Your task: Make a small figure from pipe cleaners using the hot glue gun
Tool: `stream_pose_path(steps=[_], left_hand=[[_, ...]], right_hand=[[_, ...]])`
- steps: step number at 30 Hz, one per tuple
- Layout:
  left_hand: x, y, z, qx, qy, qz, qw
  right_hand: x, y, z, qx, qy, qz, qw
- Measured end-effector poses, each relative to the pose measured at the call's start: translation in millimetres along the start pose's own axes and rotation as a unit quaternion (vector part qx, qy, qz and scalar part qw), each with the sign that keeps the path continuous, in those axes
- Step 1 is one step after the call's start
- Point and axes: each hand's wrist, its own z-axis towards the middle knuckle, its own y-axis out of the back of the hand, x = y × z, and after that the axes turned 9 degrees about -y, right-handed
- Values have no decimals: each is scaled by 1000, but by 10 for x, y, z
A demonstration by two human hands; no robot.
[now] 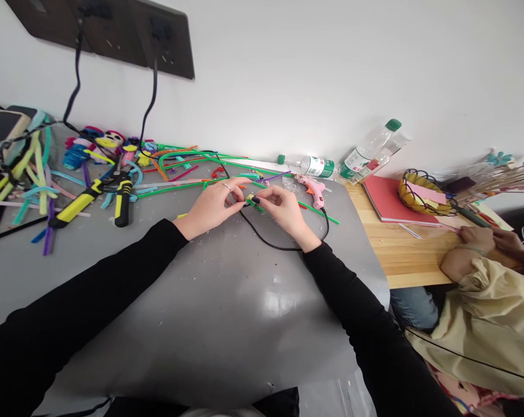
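Note:
Over the grey table, my left hand (214,207) and my right hand (283,213) meet fingertip to fingertip. Both pinch a small green and yellow pipe-cleaner piece (254,200), most of it covered by fingers and thumbs. Long green pipe cleaners (175,186) lie behind the hands, among orange, red and purple ones. A pink hot glue gun (313,190) rests just beyond my right hand, its black cord (268,242) looping across the table under my hands.
Yellow-black pliers (123,202), fuzzy figures (109,141) and colourful pipe cleaners (40,174) spread over the left. Plastic bottles (318,167) stand or lie by the wall. At right, a co-worker's hands (477,238) are over a wooden table (401,255) with a yellow basket (418,200).

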Motion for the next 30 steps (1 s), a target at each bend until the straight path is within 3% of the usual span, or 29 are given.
stream_pose_path(steps=[11, 15, 22, 30], left_hand=[[17, 29, -24, -34, -17, 29, 999], [55, -14, -40, -36, -57, 52, 996], [13, -92, -69, -104, -153, 158, 970], [-44, -125, -72, -87, -186, 181, 962]], right_hand=[[-37, 42, 54, 6, -27, 52, 998], [-34, 25, 50, 14, -34, 66, 997], [-46, -8, 36, -4, -74, 103, 992], [-43, -41, 36, 3, -90, 124, 988]])
